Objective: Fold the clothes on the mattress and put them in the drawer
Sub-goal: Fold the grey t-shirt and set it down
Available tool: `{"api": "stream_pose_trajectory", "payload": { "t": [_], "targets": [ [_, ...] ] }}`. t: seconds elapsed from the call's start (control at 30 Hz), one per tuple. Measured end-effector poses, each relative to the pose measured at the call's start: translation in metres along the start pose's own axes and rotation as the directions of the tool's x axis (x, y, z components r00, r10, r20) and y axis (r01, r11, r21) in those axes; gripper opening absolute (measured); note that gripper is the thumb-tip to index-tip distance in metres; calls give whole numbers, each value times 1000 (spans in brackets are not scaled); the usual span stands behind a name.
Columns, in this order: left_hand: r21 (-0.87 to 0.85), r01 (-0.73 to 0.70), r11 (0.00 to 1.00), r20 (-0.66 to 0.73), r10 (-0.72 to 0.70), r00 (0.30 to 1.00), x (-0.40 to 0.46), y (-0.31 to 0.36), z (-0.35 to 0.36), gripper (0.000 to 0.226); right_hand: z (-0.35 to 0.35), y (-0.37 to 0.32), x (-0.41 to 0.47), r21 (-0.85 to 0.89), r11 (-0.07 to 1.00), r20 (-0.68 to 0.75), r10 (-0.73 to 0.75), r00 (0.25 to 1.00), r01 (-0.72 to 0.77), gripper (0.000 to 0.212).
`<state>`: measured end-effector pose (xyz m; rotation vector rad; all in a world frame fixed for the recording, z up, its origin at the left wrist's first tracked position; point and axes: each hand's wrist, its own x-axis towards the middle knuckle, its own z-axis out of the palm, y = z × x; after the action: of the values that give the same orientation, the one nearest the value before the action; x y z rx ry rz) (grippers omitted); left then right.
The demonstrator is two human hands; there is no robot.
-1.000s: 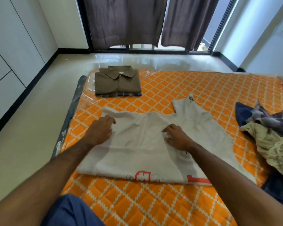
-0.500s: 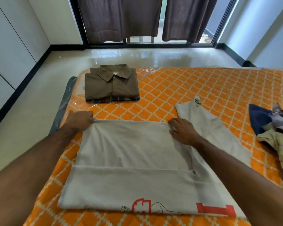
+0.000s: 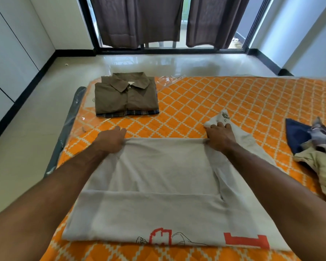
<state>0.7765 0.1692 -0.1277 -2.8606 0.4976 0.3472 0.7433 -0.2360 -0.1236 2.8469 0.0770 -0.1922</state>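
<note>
1. Head view: a pale grey cotton T-shirt with red print [image 3: 158,178] lies half-folded on the orange diamond-quilted mattress [image 3: 215,102].
2. Left hand [image 3: 111,139] and right hand [image 3: 219,137] each pinch its far fold edge.
3. Next, probably, tuck in the loose sleeve.
4. Beyond, a folded brown collared shirt [image 3: 126,95] waits.

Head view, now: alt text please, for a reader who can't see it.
Both hands, left hand and right hand, rest at the far corners of a half-folded grey T-shirt on an orange mattress. A folded brown shirt lies beyond it; unfolded clothes are heaped at right.
</note>
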Motion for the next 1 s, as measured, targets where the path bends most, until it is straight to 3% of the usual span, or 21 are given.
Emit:
{"api": "stream_pose_trajectory", "payload": {
  "t": [0.07, 0.13, 0.2, 0.3, 0.43, 0.57, 0.7, 0.87, 1.0],
  "targets": [
    [-19, 62, 998, 21, -62, 998, -6, -4, -1, 32, -1, 2, -6, 80, 997, -18, 4, 1000, -3, 41],
    [10, 83, 997, -44, -82, 996, -16, -4, 0, 22, -3, 3, -18, 210, 978, -48, 21, 999, -10, 44],
    [171, 10, 985, -245, 32, 969, -28, -5, 1, 20, -5, 5, -31, 233, 972, -111, 21, 994, 6, 38],
    [352, -62, 934, -395, 209, 895, -46, -12, -6, 23, -13, 10, -55, 116, 993, -201, -3, 980, 27, 18],
    [403, -137, 905, -297, 271, 916, -71, -20, -17, 31, -18, 19, -85, -102, 991, -331, -112, 937, 83, 34],
    [358, -203, 911, -216, 292, 932, -103, -23, -19, 35, -20, 18, -113, -165, 979, -383, -176, 907, 120, 52],
    [255, -267, 929, -85, 297, 951, -137, -23, -6, 61, -8, 8, -144, -170, 978, -332, -174, 927, 123, 46],
    [212, -301, 930, 91, 288, 953, -168, -10, 10, 41, 20, -5, -180, -97, 990, -325, -133, 936, 107, 41],
    [237, -247, 940, 187, 205, 961, -174, -4, 16, 49, 36, -12, -195, -29, 997, -243, -78, 967, 73, 58]
  ]
}}
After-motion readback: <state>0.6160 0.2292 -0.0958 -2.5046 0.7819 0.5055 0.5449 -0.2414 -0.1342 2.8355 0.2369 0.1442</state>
